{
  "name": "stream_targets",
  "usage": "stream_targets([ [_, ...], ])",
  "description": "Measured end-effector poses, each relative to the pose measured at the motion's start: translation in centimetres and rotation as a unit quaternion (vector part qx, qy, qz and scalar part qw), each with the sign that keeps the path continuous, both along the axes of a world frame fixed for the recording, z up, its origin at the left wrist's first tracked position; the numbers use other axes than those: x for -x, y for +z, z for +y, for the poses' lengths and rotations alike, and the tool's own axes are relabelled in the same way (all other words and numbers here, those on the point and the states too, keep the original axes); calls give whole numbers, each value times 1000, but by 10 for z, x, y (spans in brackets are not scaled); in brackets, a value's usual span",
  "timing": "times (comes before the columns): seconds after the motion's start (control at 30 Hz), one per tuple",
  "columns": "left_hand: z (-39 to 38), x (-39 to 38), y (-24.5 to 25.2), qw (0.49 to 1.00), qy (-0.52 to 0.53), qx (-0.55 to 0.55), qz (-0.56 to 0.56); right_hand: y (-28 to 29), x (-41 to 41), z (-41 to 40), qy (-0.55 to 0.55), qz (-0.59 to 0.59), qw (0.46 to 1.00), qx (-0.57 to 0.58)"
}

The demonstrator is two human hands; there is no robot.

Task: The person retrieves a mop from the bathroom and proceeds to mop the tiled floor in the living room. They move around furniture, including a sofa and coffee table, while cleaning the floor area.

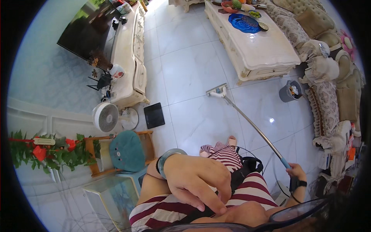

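My right hand grips the teal handle end of a mop with a metal pole. Its flat white head rests on the tiled floor, ahead and between the cabinet and the coffee table. My left hand, with a green bangle at the wrist, is raised close to my face, fingers bent and apart; its fingertips are at or near my chin, and I see nothing held in it. Black cables and a dark strap hang beside my striped clothing.
A grey waste bin stands by the sofa. The coffee table is at the upper right. At left are a low cabinet, a white fan, a black flat scale and a wooden chair with a teal cushion.
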State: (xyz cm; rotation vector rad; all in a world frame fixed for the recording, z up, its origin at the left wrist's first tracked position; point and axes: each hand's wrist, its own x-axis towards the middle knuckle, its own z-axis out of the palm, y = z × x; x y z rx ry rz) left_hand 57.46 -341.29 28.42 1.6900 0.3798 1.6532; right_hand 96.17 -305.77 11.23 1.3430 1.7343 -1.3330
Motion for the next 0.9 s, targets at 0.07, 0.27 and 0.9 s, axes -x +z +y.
stream_targets([
  [0.07, 1, -2, 0, 1000, -12, -3, 7, -21, -34, -3, 134, 122, 960, -214],
  [0.27, 1, 4, -9, 998, -5, 39, 42, -13, 62, -17, 333, 34, 836, -436],
  [0.9, -46, -33, -28, 888, 307, 341, -25, -164, 397, 53, 315, 57, 831, -455],
])
